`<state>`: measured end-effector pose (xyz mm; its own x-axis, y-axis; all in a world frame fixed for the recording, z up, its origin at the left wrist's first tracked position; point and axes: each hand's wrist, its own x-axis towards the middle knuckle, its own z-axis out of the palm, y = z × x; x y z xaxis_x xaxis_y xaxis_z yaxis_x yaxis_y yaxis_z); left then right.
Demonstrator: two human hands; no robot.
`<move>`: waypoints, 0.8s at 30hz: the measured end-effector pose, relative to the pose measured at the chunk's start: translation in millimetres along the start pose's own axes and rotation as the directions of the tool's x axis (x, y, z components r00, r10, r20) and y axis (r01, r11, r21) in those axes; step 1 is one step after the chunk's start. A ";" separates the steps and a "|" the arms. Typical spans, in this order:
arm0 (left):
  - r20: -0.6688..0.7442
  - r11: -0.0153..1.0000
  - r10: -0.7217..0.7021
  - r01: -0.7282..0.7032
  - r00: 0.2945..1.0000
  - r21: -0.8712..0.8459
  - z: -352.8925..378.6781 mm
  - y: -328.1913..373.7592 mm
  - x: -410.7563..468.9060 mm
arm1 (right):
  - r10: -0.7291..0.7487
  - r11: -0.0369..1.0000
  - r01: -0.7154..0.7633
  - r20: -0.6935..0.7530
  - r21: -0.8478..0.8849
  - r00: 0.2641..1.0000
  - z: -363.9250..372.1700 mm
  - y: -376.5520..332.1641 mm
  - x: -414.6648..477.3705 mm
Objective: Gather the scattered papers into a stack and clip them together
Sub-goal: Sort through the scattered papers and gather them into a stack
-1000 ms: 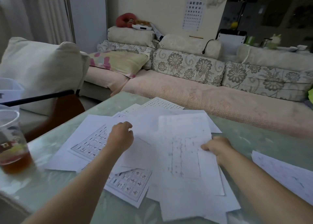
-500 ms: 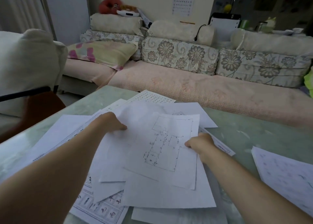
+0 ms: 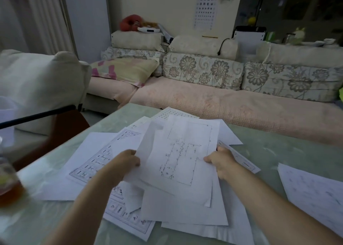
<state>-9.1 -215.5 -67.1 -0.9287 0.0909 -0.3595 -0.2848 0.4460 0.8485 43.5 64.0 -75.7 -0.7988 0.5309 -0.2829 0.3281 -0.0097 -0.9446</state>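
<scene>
A loose bunch of white papers [image 3: 178, 163] with a line drawing on the top sheet is held between both hands, tilted up off the pale green table [image 3: 278, 152]. My left hand [image 3: 126, 161] grips the bunch's left edge. My right hand [image 3: 220, 157] grips its right edge. More printed sheets [image 3: 89, 163] lie spread flat to the left and under the bunch. One separate sheet [image 3: 315, 192] lies apart at the right edge. No clip is visible.
A plastic cup of brown tea [image 3: 8, 183] stands at the table's left edge. A chair with a cushion [image 3: 40, 85] is beyond the left side. A long sofa [image 3: 222, 100] runs behind the table.
Both hands have drawn the top sheets together and lifted them off the table. My left hand moved in from the left pile to the bunch's left edge.
</scene>
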 end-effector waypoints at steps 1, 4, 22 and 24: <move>0.038 0.997 -0.040 0.043 0.998 -0.067 -1.2 -5.3 -9.5 | 0.004 1.000 -0.004 -0.004 -0.022 1.000 6.4 1.0 -3.9; 0.126 0.997 -0.051 0.057 0.991 -0.047 -2.6 -16.5 -24.2 | 0.000 0.995 0.001 0.005 -0.102 1.000 27.2 11.1 -8.7; -0.050 0.996 -0.030 0.025 0.998 -0.084 -15.3 -5.9 0.1 | -0.002 0.824 -0.046 -0.084 -0.564 0.996 72.2 3.1 8.0; -0.046 0.994 -0.075 0.071 0.996 -0.084 -16.4 -8.3 5.3 | -0.086 0.742 0.025 -0.058 -0.670 0.995 69.3 7.0 1.1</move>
<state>-15.5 -233.3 -69.7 -0.9145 0.0163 -0.4043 -0.3692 0.3753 0.8502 10.0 5.8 -94.1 -0.7935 0.5779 -0.1909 0.5613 0.5736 -0.5967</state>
